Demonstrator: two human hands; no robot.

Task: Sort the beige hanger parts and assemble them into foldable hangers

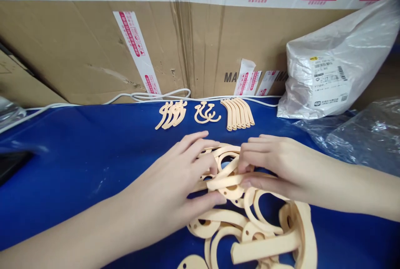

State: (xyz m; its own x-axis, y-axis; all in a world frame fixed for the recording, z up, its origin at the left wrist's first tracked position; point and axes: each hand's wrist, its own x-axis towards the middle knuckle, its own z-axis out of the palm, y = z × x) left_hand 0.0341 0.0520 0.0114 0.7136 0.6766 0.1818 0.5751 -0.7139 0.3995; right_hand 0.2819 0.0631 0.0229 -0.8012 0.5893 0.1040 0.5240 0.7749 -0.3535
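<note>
1 pale curved wooden strip (225,182), atop a loose pile of wooden pieces (231,216), long axis crosswise between hands. Right hand (275,164): nearer, pinching strip. Left hand (184,177): thumb and fingers parted about its left end, contact unclear.

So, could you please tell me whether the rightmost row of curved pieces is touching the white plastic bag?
Apart. The head view shows it: a strip of blue surface lies between the row of curved pieces and the white plastic bag.
</note>
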